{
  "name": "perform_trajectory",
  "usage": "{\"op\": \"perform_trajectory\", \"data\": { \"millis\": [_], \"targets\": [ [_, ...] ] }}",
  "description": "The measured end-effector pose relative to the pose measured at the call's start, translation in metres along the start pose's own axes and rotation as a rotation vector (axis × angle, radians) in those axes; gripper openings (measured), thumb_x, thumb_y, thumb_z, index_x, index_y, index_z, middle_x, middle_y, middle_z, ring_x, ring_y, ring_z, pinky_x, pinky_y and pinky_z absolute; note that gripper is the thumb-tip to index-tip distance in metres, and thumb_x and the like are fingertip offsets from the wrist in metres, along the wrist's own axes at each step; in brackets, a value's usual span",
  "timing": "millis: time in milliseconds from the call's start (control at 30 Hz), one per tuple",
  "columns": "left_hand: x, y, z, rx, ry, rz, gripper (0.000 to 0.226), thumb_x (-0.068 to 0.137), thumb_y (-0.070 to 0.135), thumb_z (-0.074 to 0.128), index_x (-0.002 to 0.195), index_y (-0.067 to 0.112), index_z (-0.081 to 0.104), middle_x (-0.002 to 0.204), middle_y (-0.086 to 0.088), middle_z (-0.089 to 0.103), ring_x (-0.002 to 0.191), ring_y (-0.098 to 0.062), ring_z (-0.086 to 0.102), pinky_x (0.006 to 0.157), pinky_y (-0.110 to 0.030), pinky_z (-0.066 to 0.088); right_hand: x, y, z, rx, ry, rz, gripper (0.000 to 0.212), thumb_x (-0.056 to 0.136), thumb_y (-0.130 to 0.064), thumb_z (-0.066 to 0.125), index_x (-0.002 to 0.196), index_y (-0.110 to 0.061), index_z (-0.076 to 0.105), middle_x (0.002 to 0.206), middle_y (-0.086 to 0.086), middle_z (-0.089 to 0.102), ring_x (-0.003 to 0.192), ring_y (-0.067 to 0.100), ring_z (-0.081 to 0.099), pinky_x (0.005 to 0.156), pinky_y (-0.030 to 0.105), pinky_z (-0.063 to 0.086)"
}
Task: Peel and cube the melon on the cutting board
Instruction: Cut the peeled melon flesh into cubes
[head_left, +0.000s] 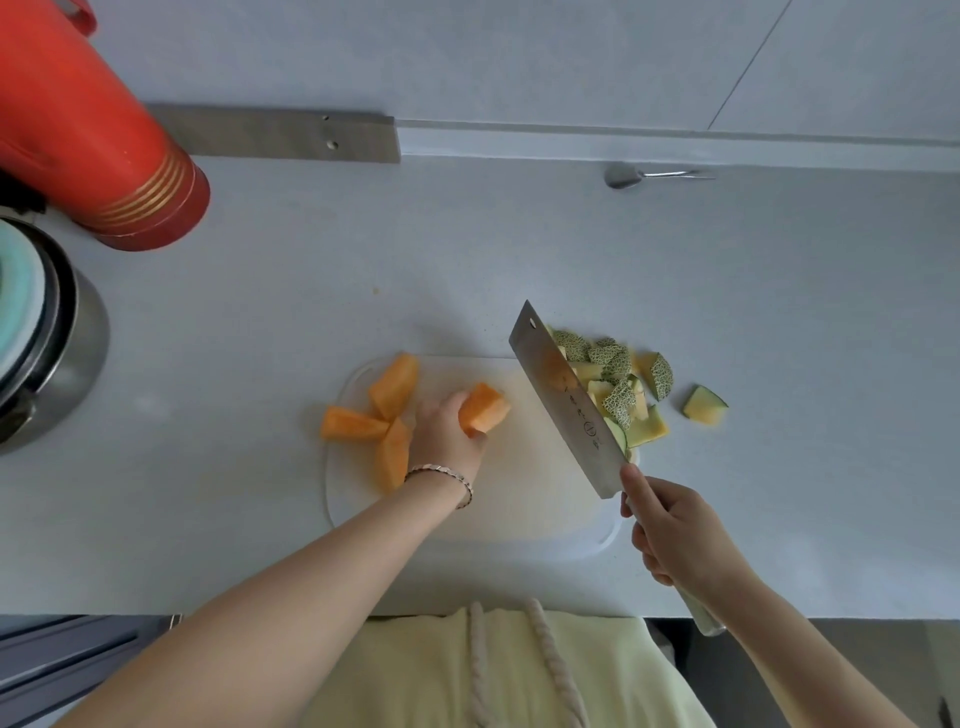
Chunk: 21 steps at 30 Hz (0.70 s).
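Here, my left hand (448, 431) grips one peeled orange melon piece (483, 408) over the middle of the cutting board (519, 509), fingers curled round it. Three more peeled wedges (387, 415) lie at the board's left edge. My right hand (675, 530) is clenched on the cleaver (566, 400), blade tilted above the board's right side. Rind scraps (618, 384) are piled at the board's far right corner, one on the bench (779, 322).
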<state>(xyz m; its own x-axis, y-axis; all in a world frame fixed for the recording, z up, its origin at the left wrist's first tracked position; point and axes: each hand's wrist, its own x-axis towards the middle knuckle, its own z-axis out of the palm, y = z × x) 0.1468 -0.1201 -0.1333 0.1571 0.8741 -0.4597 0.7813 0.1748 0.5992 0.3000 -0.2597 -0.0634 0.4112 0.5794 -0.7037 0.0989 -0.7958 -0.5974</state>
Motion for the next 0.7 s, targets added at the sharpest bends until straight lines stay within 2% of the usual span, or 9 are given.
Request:
{"op": "perform_trajectory", "data": {
  "millis": [100,200,267,333,467,533,633,700],
  "targets": [
    [0.002,-0.001,-0.004,-0.07,0.036,-0.014,0.036,0.082,0.009,0.058,0.117,0.017,0.062,0.12,-0.009,0.058,0.107,-0.022,0.057,0.088,-0.021,0.04,0.0,-0.001,0.0,0.0,-0.008,0.004,0.047,0.092,-0.048,0.043,0.067,-0.009,0.046,0.039,-0.008,0.036,0.031,0.008,0.028,0.036,0.018,0.025],
    [0.002,0.0,-0.008,-0.134,0.066,-0.044,0.025,0.078,0.007,0.06,0.101,0.012,0.066,0.106,-0.006,0.064,0.096,-0.021,0.059,0.074,-0.019,0.039,0.002,-0.005,0.004,0.011,-0.023,0.002,0.047,0.092,-0.048,0.042,0.066,-0.01,0.046,0.037,-0.009,0.035,0.03,0.008,0.028,0.035,0.018,0.025],
    [0.001,0.002,-0.01,-0.17,0.063,-0.076,0.018,0.076,0.006,0.06,0.092,0.015,0.062,0.095,-0.002,0.063,0.084,-0.018,0.056,0.061,-0.019,0.038,0.004,-0.01,0.007,0.013,-0.025,-0.009,0.047,0.093,-0.048,0.042,0.066,-0.01,0.046,0.037,-0.009,0.036,0.029,0.007,0.028,0.035,0.018,0.025],
    [0.001,0.004,-0.011,-0.217,0.055,-0.109,0.016,0.075,0.005,0.06,0.084,0.017,0.056,0.083,0.001,0.059,0.075,-0.017,0.052,0.047,-0.009,0.034,0.009,-0.016,0.01,-0.006,-0.016,-0.018,0.048,0.092,-0.049,0.043,0.066,-0.009,0.046,0.042,-0.005,0.038,0.03,0.008,0.029,0.034,0.018,0.026],
    [0.0,0.007,-0.014,-0.301,0.01,-0.138,0.022,0.073,0.003,0.062,0.071,0.02,0.047,0.068,0.007,0.05,0.054,-0.011,0.044,0.037,-0.007,0.032,0.019,-0.026,0.017,-0.064,-0.023,0.02,0.049,0.091,-0.054,0.043,0.07,-0.01,0.047,0.048,0.0,0.039,0.033,0.011,0.032,0.036,0.019,0.029],
    [-0.001,0.007,-0.014,-0.314,-0.004,-0.116,0.029,0.071,0.002,0.063,0.065,0.023,0.044,0.07,0.006,0.052,0.051,-0.012,0.043,0.036,-0.009,0.029,0.021,-0.026,0.02,-0.066,-0.045,0.035,0.049,0.091,-0.055,0.042,0.07,-0.011,0.046,0.046,-0.002,0.038,0.033,0.011,0.032,0.037,0.019,0.029],
    [-0.001,0.007,-0.015,-0.29,-0.013,-0.092,0.03,0.068,0.003,0.063,0.062,0.023,0.042,0.071,0.002,0.052,0.059,-0.022,0.05,0.052,-0.023,0.041,0.019,-0.023,0.022,-0.101,-0.06,0.04,0.049,0.091,-0.055,0.042,0.069,-0.011,0.047,0.046,-0.002,0.04,0.032,0.01,0.033,0.038,0.019,0.031],
    [-0.003,0.005,-0.017,-0.251,-0.025,-0.054,0.029,0.067,0.005,0.064,0.063,0.023,0.042,0.066,0.002,0.048,0.061,-0.023,0.052,0.055,-0.029,0.043,0.017,-0.021,0.022,-0.097,-0.069,0.042,0.049,0.092,-0.054,0.042,0.068,-0.011,0.047,0.044,-0.004,0.039,0.032,0.01,0.033,0.038,0.019,0.03]
  ]
}}
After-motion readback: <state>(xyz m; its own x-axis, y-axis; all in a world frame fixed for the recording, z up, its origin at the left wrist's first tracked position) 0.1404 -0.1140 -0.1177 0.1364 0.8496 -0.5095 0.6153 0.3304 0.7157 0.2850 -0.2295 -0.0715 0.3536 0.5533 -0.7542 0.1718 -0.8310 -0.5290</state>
